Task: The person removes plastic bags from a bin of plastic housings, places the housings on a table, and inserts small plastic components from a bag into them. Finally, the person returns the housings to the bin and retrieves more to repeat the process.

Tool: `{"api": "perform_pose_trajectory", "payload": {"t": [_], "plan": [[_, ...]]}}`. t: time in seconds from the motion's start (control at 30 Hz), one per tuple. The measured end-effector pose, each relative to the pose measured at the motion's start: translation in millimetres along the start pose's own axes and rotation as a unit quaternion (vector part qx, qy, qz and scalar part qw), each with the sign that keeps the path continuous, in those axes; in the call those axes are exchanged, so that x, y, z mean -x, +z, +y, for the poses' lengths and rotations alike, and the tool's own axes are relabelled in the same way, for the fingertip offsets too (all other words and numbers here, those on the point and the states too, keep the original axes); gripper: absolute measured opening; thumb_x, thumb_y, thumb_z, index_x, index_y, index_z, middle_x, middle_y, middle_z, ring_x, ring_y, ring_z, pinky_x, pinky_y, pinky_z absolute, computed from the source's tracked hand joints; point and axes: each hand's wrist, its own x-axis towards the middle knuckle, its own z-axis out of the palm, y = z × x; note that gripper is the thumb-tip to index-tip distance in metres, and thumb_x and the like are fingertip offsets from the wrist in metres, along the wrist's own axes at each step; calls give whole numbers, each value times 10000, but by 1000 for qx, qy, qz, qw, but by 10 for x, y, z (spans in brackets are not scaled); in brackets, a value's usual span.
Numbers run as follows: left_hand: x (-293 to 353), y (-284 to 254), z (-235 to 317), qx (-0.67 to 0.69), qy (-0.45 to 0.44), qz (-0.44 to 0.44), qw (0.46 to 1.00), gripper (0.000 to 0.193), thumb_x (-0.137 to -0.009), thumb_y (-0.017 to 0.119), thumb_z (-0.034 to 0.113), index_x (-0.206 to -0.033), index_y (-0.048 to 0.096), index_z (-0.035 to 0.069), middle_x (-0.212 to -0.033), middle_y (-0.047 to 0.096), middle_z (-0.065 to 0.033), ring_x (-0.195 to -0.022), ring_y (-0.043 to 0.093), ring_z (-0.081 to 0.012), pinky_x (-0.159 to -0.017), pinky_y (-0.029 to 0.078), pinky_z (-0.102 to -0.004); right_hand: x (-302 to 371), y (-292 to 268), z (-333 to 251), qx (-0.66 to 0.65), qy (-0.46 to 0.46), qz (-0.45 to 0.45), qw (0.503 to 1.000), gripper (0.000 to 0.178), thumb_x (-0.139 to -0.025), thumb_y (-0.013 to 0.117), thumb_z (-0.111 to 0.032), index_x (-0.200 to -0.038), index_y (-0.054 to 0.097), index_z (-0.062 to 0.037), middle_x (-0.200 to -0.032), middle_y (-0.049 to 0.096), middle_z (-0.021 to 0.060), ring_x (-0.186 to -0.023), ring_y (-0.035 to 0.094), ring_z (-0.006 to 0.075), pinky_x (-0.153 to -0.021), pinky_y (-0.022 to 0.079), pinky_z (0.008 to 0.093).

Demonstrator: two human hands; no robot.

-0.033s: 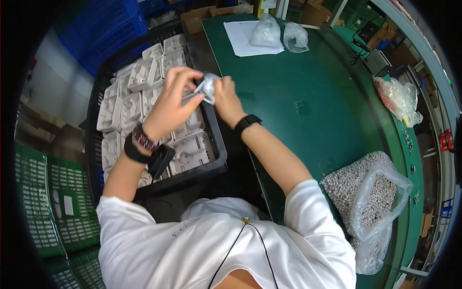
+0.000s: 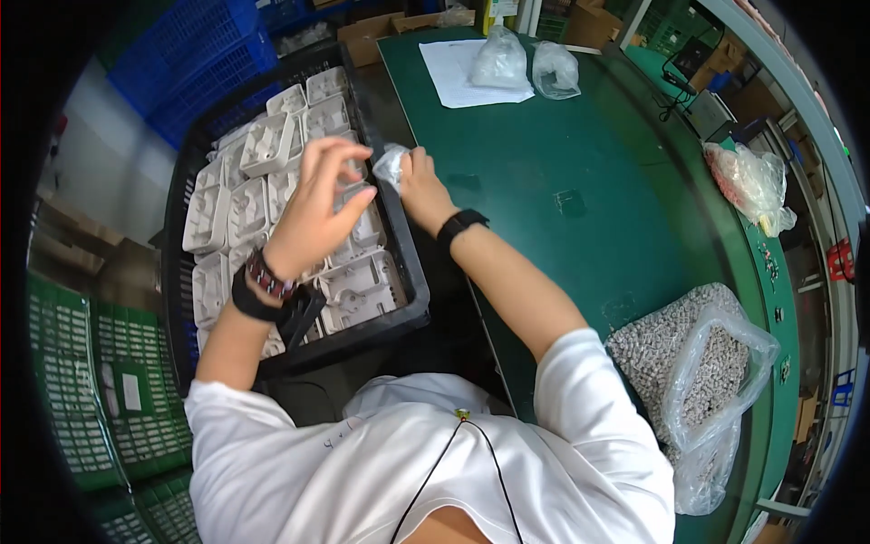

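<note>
My right hand [image 2: 424, 190] is closed round a small clear plastic bag [image 2: 390, 164] at the crate's right rim, beside the green table's edge. What the bag contains, if anything, I cannot make out. Just left of it, my left hand [image 2: 315, 207] hovers over the crate with thumb and fingers apart and nothing between them. Under that hand, a black crate [image 2: 410, 263] holds many pale grey moulded plastic housings [image 2: 355, 288], packed side by side, some stacked on others. My left hand and wrist hide part of them.
On the green table [image 2: 544, 245] lie a white sheet [image 2: 444, 68], two small clear bags [image 2: 500, 59] at the far end, and a large open bag of small grey parts [image 2: 666, 363] near right. Green crates [image 2: 136, 399] stand left, blue crates [image 2: 195, 68] far left.
My left fingers have come away from the plastic bag and moved slightly left. The bag stays in my right hand, which has shifted a little.
</note>
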Motion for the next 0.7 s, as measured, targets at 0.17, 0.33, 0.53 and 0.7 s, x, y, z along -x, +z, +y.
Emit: {"api": "perform_pose_trajectory", "payload": {"t": [0.17, 0.33, 0.53, 0.7], "plan": [[291, -93, -114, -4, -45, 66, 997, 317, -786, 564, -3, -1090, 485, 40, -1121, 399, -102, -833, 534, -151, -734, 444, -279, -244, 109, 225, 193, -189, -156, 950, 358, -870, 439, -299, -1149, 484, -79, -1094, 478, 133, -1112, 431, 259, -996, 281, 513], [430, -62, 142, -51, -17, 77, 996, 232, -777, 525, -59, -996, 519, 18, -1072, 448, -107, -754, 526, -145, -706, 430, -258, -429, 358, 326, 239, -164, -284, 914, 378, -849, 466, -344, -1152, 513, -124, -1147, 509, 99, -1140, 444, 246, -1012, 265, 509], [486, 65, 108, -9, -31, 82, 996, 176, -759, 512, -76, -914, 535, 4, -988, 492, -101, -730, 513, -149, -689, 426, -254, -593, 521, 188, 258, -157, -440, 846, 403, -823, 497, -399, -1156, 548, -177, -1210, 548, 58, -1173, 459, 231, -1030, 247, 504], [581, 66, -13, 14, -81, 10, 997, 178, -754, 560, -7, -929, 546, 25, -989, 513, -101, -784, 523, -203, -734, 424, -292, -853, -511, 97, 24, -159, -461, 873, 458, -761, 626, -394, -1126, 563, -124, -1110, 597, 101, -1036, 549, 314, -888, 425, 386]]}}
